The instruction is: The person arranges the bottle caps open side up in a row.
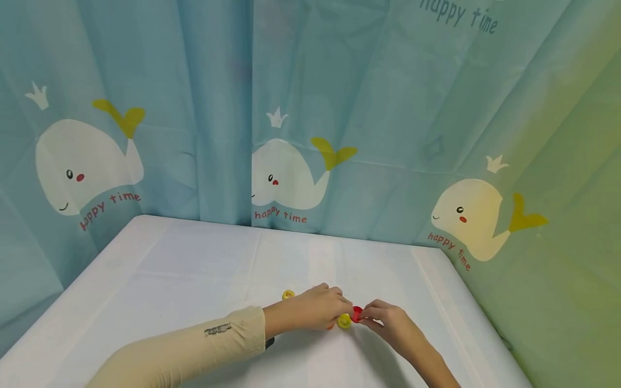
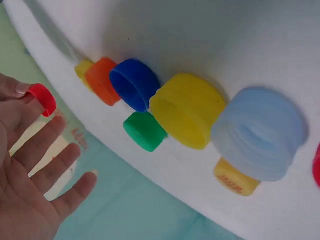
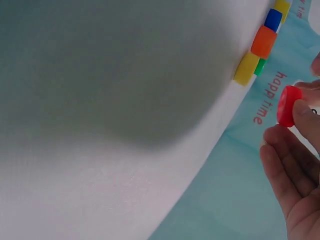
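A red bottle cap is between the two hands, just above the right end of a line of caps. The right hand pinches it with thumb and forefinger, as the right wrist view also shows at the cap. The left hand reaches over the line from the left. In the left wrist view its thumb and forefinger are at the red cap, and its other fingers spread out. The left hand hides much of the line in the head view. Nearest below is a yellow cap.
The left wrist view shows an orange cap, a blue cap, a green cap, a large yellow cap and a translucent pale cap in line. A lettered yellow cap lies left. Whale-print curtains border the white table.
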`<state>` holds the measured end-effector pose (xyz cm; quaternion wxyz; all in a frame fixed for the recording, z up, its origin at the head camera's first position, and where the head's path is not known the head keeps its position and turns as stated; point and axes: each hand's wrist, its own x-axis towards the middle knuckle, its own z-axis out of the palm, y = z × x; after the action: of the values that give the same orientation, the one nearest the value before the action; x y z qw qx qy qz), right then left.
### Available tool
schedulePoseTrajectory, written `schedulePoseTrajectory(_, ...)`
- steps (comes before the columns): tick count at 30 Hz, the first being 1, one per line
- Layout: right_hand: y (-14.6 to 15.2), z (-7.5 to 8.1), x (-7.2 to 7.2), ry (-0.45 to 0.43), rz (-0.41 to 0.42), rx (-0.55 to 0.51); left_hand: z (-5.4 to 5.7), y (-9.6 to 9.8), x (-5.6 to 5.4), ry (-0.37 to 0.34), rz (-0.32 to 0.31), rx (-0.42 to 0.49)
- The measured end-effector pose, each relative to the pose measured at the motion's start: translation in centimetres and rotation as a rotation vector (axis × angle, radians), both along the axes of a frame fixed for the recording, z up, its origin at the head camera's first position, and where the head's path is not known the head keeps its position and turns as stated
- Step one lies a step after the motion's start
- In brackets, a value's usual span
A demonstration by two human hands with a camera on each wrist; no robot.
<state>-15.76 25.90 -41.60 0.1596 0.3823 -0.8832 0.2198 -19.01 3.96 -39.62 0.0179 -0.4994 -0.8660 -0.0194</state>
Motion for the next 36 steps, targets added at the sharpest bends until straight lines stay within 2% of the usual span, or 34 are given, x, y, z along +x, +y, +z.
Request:
schedulePoseTrajectory(3,0.3,-0.1,-0.1,-0.033,-0.046,0.048,-0.2,0.7,-0.1,0.027,0.009,-0.041)
schedulePoseTrajectory(6,0.6,-0.3,-0.2,-0.106,-0.092,0.089,-0.4,1.2,-0.1,0.039,0.013,-0.069)
schedulePoseTrajectory(11,0.9,-0.5,-0.2,-0.206,-0.155,0.157,-0.8,1.7,-0.4,0.051,-0.019,-0.113)
schedulePoseTrajectory(16,0.8,-0.8,-0.6,-0.173,-0.154,0.211,-1.1,2.2,-0.9,0.069,-0.051,-0.16)
schedulePoseTrajectory(24,0.5,-1.2,-1.0,-0.147,-0.102,0.248,-1.6,2.9,-1.3,0.042,-0.038,-0.183)
schedulePoseTrajectory(31,0.4,-1.2,-1.2,-0.196,-0.084,0.251,-1.8,3.0,-1.4,0.037,-0.045,-0.184)
schedulePoseTrajectory(36,0.3,-1.1,-1.1,-0.285,-0.141,0.195,-1.2,2.7,-1.6,0.053,-0.049,-0.173)
